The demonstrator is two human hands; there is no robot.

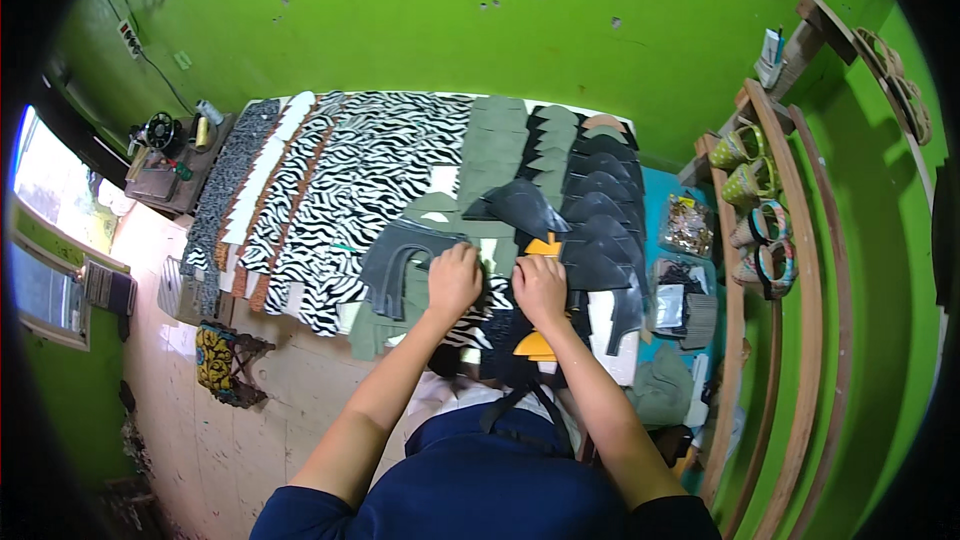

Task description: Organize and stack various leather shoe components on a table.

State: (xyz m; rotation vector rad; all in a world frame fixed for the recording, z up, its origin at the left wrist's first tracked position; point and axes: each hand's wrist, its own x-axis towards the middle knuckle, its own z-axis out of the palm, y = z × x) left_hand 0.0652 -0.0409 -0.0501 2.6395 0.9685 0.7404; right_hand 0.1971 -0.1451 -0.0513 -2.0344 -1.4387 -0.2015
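My left hand [455,278] is closed at the right end of a dark grey, U-shaped cut piece [388,262], its fingertips mostly hidden. Close by on the right, my right hand [540,285] is curled just below a yellow piece [543,246]; whatever lies in its fingers is hidden. Beyond both hands a dark grey curved piece [520,206] lies across green cut pieces [492,155]. A second yellow piece [536,346] sits under my right wrist. Overlapping dark grey pieces [603,240] form a row to the right.
Zebra-striped pieces [350,180] cover the table's left part. A sewing machine [160,130] stands at far left. On the right are a bag of small parts [688,225] and a wooden rack [790,290] bearing sandals [740,180]. A patterned stool [215,360] stands on the floor.
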